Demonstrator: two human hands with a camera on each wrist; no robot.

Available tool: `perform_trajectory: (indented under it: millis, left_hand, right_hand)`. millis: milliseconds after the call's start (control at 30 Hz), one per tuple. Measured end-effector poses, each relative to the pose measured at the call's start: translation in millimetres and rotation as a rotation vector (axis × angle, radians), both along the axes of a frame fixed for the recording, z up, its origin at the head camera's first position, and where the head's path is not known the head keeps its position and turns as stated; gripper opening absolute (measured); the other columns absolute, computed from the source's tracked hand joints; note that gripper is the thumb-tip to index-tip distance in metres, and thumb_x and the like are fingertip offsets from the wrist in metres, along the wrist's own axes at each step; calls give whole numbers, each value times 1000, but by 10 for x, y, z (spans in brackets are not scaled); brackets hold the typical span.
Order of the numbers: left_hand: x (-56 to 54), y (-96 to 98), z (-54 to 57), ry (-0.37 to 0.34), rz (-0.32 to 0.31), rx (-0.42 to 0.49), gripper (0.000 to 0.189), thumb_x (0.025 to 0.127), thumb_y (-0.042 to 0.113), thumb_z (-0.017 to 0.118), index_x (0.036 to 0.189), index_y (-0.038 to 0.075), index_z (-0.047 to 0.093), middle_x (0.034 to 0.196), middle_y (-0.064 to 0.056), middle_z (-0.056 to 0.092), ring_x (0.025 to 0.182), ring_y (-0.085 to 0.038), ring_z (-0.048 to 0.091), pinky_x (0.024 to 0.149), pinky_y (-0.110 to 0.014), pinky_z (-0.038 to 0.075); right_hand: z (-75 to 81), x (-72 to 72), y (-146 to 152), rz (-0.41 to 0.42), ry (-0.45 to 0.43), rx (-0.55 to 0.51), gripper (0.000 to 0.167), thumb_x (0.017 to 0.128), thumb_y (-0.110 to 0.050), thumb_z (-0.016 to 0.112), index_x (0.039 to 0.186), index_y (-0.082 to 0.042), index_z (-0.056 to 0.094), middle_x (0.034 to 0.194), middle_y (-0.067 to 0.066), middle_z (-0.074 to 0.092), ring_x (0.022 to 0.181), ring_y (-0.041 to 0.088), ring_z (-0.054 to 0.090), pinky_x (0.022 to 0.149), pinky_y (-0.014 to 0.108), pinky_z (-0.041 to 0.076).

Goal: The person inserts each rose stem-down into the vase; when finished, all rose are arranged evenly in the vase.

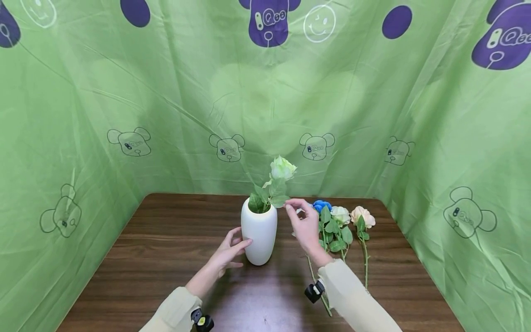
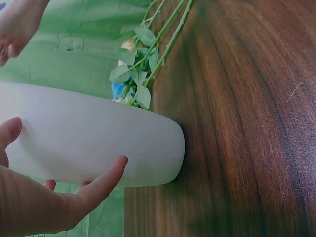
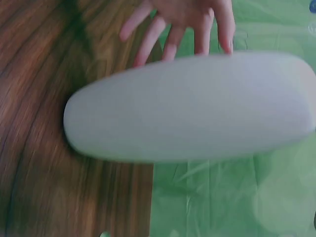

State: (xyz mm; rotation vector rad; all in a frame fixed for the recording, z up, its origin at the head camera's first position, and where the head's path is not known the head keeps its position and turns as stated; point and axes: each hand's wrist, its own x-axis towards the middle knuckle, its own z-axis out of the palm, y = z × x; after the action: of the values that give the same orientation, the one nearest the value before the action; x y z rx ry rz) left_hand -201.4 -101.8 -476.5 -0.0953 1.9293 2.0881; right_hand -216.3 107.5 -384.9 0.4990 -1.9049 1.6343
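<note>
A tall white vase (image 1: 259,235) stands upright on the table. One pale green-white rose (image 1: 283,168) rises from its mouth and leans right, with green leaves (image 1: 258,202) at the rim. My left hand (image 1: 226,253) touches the vase's left side with spread fingers, thumb toward the front. In the right wrist view the left hand's fingers (image 3: 173,42) reach the vase's edge. My right hand (image 1: 306,226) is right of the vase mouth; its thumb and index fingertips pinch at the edge of a rose leaf (image 1: 279,201).
Right of the vase lie several loose stems on the wooden table (image 1: 174,240): a blue flower (image 1: 321,205), a white rose (image 1: 341,215) and a peach rose (image 1: 363,216). My right forearm passes over some stems. Green printed curtains (image 1: 178,92) enclose the table.
</note>
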Motion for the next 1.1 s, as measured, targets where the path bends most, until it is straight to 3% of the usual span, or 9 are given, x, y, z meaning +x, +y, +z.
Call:
perform_trajectory:
  millis: [100,267,400,533,667,833,933,1100]
  left_hand:
    - [-5,-4,-11,3,-9,-8,79,75,37,68,135,13,22,132,-29,26,112,-48,34,76,-60,38]
    - [-10,-7,-22,-13,-9,-13,81,73,40,69,135,16,23,133,-27,26,113,-47,35,77,-59,38]
    - [-15,-8,-41,-5,-13,-19,82,74,40,69,136,14,21,132,-29,25,112,-48,35,76,-59,39]
    - [-26,-11,-47,-30,-4,-14,83,72,41,70,136,18,22,134,-25,25,114,-45,36,77,-58,39]
    - [-11,-3,-27,-16,-3,-8,81,74,38,69,136,15,21,133,-28,25,113,-47,34,76,-58,39]
    - [4,3,6,-21,7,10,77,77,32,67,136,14,21,134,-28,25,114,-48,33,75,-58,40]
    - [5,1,18,-20,7,10,75,79,31,66,136,14,21,133,-29,25,114,-49,33,75,-58,40]
    - [4,1,21,-22,5,11,74,79,30,65,136,14,21,133,-28,26,114,-48,33,75,-58,40]
  right_hand:
    - [-44,-40,141,-27,-34,-14,7,82,5,57,88,6,61,80,23,61,65,14,54,52,19,40]
    - [-157,-79,377,-60,-139,16,12,83,3,56,93,11,59,85,26,59,74,27,54,61,20,39]
    - [-303,-122,551,-83,-252,27,15,84,1,57,95,10,59,85,25,59,73,31,53,60,18,39]
    - [-571,-253,738,-77,-383,56,16,84,-4,58,96,7,61,85,22,60,70,27,54,55,18,41]
    - [-895,-381,906,-39,-564,181,21,86,-11,57,101,5,59,84,18,62,62,20,58,49,23,45]
    - [-1221,-400,988,-31,-735,288,24,84,-9,56,103,5,58,79,16,63,58,28,60,43,31,45]
    - [-1382,-360,985,-31,-776,314,25,81,-8,59,101,6,58,74,17,62,56,31,60,42,31,44]
    - [-1596,-294,944,-81,-789,435,32,76,-11,67,101,5,56,64,6,61,49,23,58,42,29,42]
